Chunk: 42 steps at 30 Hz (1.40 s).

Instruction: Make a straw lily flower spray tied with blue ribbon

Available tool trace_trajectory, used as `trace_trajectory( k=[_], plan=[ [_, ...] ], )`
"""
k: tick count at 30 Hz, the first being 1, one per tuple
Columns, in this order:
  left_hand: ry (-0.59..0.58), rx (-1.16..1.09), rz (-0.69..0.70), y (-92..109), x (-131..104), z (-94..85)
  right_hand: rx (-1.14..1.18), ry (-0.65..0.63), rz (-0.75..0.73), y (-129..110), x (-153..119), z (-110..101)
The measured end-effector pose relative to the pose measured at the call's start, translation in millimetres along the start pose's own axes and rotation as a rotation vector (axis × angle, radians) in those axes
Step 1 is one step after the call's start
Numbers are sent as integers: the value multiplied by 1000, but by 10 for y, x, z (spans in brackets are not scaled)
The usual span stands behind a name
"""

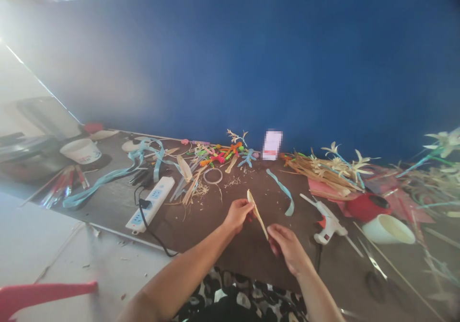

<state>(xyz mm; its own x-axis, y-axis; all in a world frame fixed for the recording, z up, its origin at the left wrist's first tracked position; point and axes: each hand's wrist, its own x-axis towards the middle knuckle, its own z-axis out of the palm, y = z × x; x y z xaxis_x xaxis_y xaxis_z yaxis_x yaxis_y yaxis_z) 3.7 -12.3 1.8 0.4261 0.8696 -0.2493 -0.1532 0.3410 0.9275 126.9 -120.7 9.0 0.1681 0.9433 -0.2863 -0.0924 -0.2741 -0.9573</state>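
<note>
A narrow, pale strip of dried husk [259,217] slants between my two hands above the dark table. My left hand [237,215] pinches it near its upper end with thumb and fingers. The fingers of my right hand [286,246] close at the strip's lower end; their tips are partly hidden. Beyond my hands a light blue ribbon piece [282,191] lies on the tabletop. To the right rests a white hot glue gun [327,221], and scissors [375,264] lie nearer the right side.
On the left are a white power strip [153,204] with a black plug, a long blue ribbon [100,185] and a white tub [81,151]. Colourful pipe-cleaner-like pieces [219,156] and husks [319,171] line the blue wall. A cream cup [390,229] lies tipped at right.
</note>
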Motion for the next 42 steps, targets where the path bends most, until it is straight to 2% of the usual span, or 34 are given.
trace_trajectory(
  k=[3,6,11,14,18,21,33,38,42],
  plan=[
    [32,95,53,-39,-20,27,-370,229,-204,-82,71,18],
    [2,153,71,-54,-24,28,-520,305,-287,-120,181,62],
    [-129,155,1,-13,0,-21,-402,158,-246,-74,293,104],
    [-125,128,-55,15,13,-24,-305,72,-195,-38,277,98],
    [-104,97,-51,28,27,-4,-165,-24,-98,-17,238,92],
    [-102,41,-57,29,38,6,-151,-53,-85,-26,235,103],
    [73,-13,-92,51,37,98,-145,-120,-89,-29,161,223],
    [81,-20,-108,37,63,106,-80,-161,-71,-1,59,231],
    [53,-36,-111,21,71,99,-85,-147,-79,20,10,177]
  ],
)
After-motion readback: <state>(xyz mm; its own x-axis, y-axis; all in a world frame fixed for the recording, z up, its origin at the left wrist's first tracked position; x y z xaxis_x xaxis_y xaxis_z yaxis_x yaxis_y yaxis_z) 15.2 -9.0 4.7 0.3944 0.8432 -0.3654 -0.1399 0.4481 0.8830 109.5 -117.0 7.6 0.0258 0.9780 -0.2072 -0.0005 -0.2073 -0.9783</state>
